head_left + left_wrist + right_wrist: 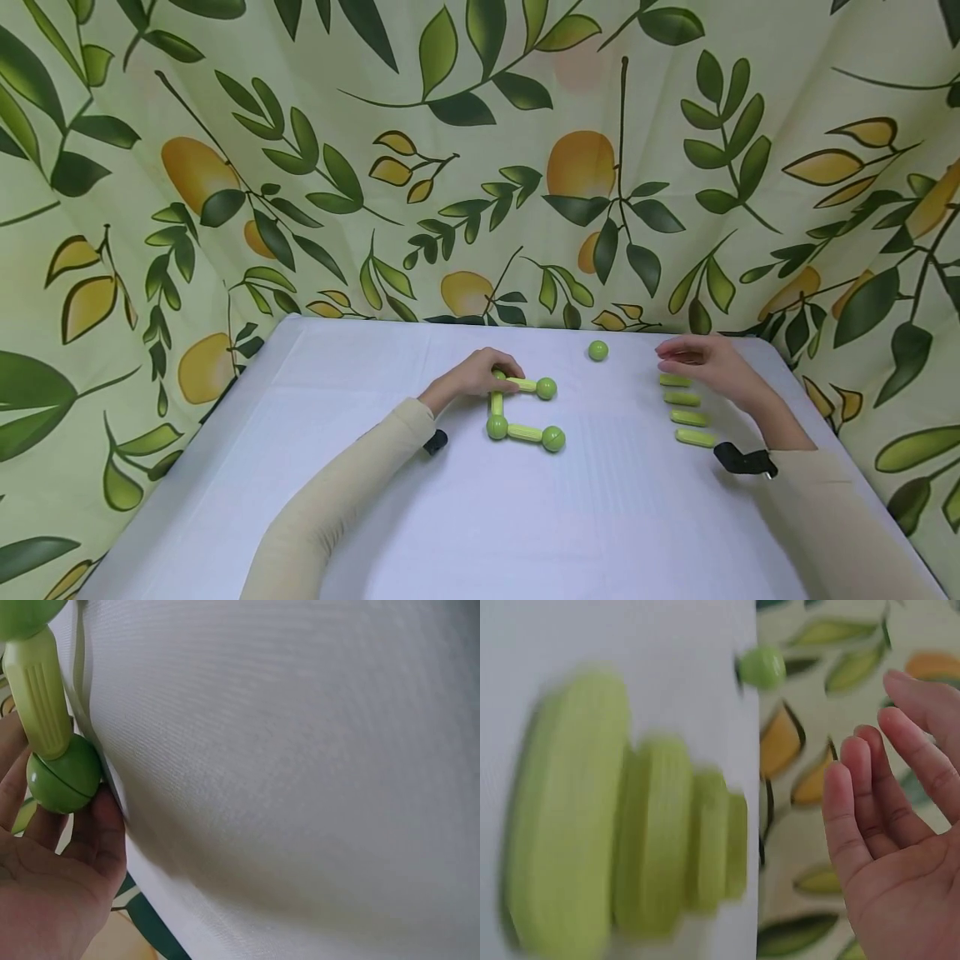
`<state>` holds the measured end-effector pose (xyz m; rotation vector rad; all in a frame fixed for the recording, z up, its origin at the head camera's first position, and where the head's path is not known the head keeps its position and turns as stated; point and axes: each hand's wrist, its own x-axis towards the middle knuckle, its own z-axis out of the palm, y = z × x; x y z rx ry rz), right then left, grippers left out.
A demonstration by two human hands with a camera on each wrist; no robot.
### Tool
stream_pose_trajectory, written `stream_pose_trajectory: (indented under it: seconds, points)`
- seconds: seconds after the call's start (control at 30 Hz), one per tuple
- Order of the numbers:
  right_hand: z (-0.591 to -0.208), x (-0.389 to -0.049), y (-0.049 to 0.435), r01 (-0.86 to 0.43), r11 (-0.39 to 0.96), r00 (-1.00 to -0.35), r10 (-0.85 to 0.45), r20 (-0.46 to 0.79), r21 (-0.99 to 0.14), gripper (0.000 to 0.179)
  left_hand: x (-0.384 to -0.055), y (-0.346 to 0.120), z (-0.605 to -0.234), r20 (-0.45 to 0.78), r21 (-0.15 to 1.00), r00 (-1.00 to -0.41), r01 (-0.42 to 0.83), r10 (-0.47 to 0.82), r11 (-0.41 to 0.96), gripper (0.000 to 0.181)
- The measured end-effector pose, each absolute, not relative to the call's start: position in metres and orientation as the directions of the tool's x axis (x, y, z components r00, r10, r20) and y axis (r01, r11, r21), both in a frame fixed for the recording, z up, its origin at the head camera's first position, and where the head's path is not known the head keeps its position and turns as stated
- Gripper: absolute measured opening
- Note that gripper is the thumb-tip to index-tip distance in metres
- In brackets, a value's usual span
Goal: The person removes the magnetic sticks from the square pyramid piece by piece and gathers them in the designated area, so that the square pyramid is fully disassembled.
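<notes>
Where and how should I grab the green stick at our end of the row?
I'd pinch the closest stick across its middle, coming from above onto its long sides: it lies flat, long and thin, with a gap before the next stick.

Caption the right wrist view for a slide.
Empty right hand near four light-green rods, with one green ball toward the top.

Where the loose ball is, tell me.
In the head view, the loose ball lies right of centre near the table's far edge, left of the right hand.
</notes>
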<state>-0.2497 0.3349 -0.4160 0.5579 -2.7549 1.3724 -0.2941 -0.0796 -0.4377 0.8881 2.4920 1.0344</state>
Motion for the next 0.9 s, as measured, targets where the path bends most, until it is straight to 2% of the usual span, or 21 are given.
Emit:
stream_pose_trajectory:
  seconds: [0.5,0.9]
  points:
    - [-0.425,-0.246,0.252,-0.375,0.435,-0.845,-0.524,0.109,-0.819,0.026,-0.293,-0.083,-0.439,-0.026,0.717,-0.774,0.427,0.633,0.551,0.015]
    - [-0.435,-0.255,0.219,-0.376,0.379,-0.842,-0.52,0.141,-0.846,0.031,-0.291,-0.084,-0.438,0.016,0.707,-0.754,0.473,0.657,0.526,0.012]
